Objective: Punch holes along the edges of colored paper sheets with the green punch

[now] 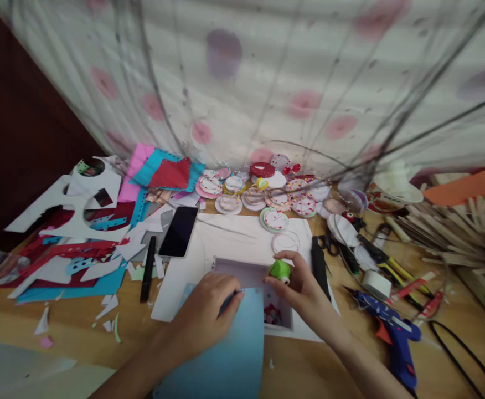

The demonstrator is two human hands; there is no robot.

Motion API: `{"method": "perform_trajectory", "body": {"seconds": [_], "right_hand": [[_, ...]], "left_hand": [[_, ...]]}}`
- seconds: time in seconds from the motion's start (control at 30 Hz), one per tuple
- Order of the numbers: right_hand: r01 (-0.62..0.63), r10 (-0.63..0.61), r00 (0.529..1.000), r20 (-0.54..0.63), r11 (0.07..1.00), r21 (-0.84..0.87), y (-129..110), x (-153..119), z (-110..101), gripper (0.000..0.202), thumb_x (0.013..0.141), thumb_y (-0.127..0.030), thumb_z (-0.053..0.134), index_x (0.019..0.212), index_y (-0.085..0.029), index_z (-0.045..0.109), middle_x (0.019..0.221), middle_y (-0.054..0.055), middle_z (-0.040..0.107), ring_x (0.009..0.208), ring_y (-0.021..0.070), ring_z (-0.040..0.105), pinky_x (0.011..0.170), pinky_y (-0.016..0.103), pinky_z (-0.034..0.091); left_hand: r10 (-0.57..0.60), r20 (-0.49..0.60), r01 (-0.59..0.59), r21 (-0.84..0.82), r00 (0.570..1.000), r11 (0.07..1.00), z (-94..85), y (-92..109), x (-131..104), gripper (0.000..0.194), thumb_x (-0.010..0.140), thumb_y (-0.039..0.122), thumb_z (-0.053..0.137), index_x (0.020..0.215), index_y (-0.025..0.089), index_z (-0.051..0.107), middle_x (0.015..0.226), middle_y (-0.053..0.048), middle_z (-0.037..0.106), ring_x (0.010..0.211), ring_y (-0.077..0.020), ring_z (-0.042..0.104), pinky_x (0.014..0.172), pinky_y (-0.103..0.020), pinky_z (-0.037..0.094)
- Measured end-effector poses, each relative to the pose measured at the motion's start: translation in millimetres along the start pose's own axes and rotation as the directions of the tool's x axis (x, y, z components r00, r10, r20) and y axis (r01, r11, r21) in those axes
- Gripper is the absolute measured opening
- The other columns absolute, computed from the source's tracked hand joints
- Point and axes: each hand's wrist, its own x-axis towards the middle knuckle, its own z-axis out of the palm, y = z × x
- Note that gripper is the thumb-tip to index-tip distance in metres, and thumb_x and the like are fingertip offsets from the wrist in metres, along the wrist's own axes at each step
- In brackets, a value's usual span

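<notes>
My left hand (pixel 213 310) is closed in a pinch on the top edge of a light blue sheet (pixel 242 354), which hangs over the near side of a shallow pale box (pixel 236 267). In my right hand (pixel 300 291), thumb and fingers grip a small green craft punch (pixel 279 270) above the box's right part. Small red and blue cut-out bits (pixel 272 315) lie inside the box. Under the box is a large white sheet (pixel 215 235).
Coloured paper scraps (pixel 68 244) pile at left, beside a black pen (pixel 148 269) and a phone (pixel 179 231). Decorated paper discs (pixel 275 219) line the back. At right lie a blue glue gun (pixel 392 332), pliers (pixel 392 266) and wooden sticks (pixel 470 233).
</notes>
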Motion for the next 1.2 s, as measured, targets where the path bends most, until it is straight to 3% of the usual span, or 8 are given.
{"method": "perform_trajectory", "body": {"seconds": [0.17, 0.33, 0.5, 0.63, 0.93, 1.2], "right_hand": [[-0.047, 0.039, 0.992, 0.121, 0.996, 0.070, -13.1, 4.5, -4.6, 0.040, 0.089, -0.040, 0.057, 0.124, -0.026, 0.043, 0.095, 0.000, 0.056, 0.082, 0.0134, 0.052, 0.073, 0.026, 0.043], [0.035, -0.037, 0.974, 0.225, 0.999, 0.015, -21.1, 9.8, -5.7, 0.028, 0.084, -0.036, 0.065, 0.104, -0.023, 0.050, 0.099, 0.003, 0.061, 0.094, 0.0170, 0.055, 0.082, 0.030, 0.043], [0.137, -0.068, 0.963, 0.261, 0.957, -0.255, -20.8, 10.1, -2.8, 0.035, 0.073, -0.036, 0.077, 0.098, -0.021, 0.057, 0.091, 0.001, 0.059, 0.087, 0.0181, 0.054, 0.079, 0.030, 0.042], [0.136, -0.028, 0.964, 0.265, 0.907, -0.399, -19.1, 8.5, 0.0, 0.033, 0.070, -0.033, 0.079, 0.095, -0.021, 0.061, 0.084, -0.001, 0.061, 0.080, 0.0170, 0.053, 0.073, 0.027, 0.042], [0.123, 0.032, 0.966, 0.258, 0.818, -0.562, -16.9, 8.0, 5.1, 0.039, 0.066, -0.034, 0.082, 0.098, -0.020, 0.063, 0.087, 0.000, 0.063, 0.079, 0.0178, 0.055, 0.071, 0.026, 0.044], [0.148, 0.133, 0.925, 0.356, 0.736, -0.661, -32.8, 19.4, 5.7, 0.032, 0.062, -0.024, 0.082, 0.090, -0.019, 0.068, 0.082, 0.000, 0.066, 0.077, 0.0184, 0.059, 0.069, 0.027, 0.046]], "left_hand": [[0.013, 0.007, -0.013, 0.007, 1.000, 1.000, 2.4, -0.2, 1.6, 0.019, 0.095, 0.018, 0.041, 0.081, 0.018, 0.053, 0.080, -0.002, 0.058, 0.082, -0.0191, 0.054, 0.077, -0.032, 0.040], [0.037, 0.021, -0.037, -0.022, 0.999, 0.999, 5.6, -1.6, 0.3, 0.022, 0.095, 0.016, 0.036, 0.082, 0.018, 0.054, 0.082, -0.003, 0.058, 0.083, -0.0192, 0.054, 0.078, -0.033, 0.041], [0.038, 0.017, -0.039, 0.008, 0.999, 0.999, 6.3, 0.8, 1.0, 0.022, 0.094, 0.015, 0.037, 0.082, 0.017, 0.055, 0.082, -0.005, 0.059, 0.084, -0.0210, 0.054, 0.077, -0.035, 0.042], [0.086, 0.007, -0.086, 0.072, 0.996, 0.994, 7.0, 1.9, 0.8, 0.022, 0.093, 0.012, 0.036, 0.082, 0.017, 0.055, 0.082, -0.005, 0.059, 0.082, -0.0213, 0.053, 0.077, -0.036, 0.042], [0.111, -0.072, -0.101, 0.132, 0.991, 0.986, 5.9, -3.0, -0.2, 0.026, 0.094, 0.013, 0.033, 0.078, 0.017, 0.053, 0.077, -0.004, 0.057, 0.077, -0.0207, 0.053, 0.072, -0.035, 0.041], [0.131, -0.042, -0.124, 0.135, 0.991, 0.983, 11.3, -5.8, -0.4, 0.025, 0.094, 0.013, 0.035, 0.082, 0.015, 0.057, 0.081, -0.007, 0.059, 0.081, -0.0226, 0.053, 0.076, -0.038, 0.041]]}}
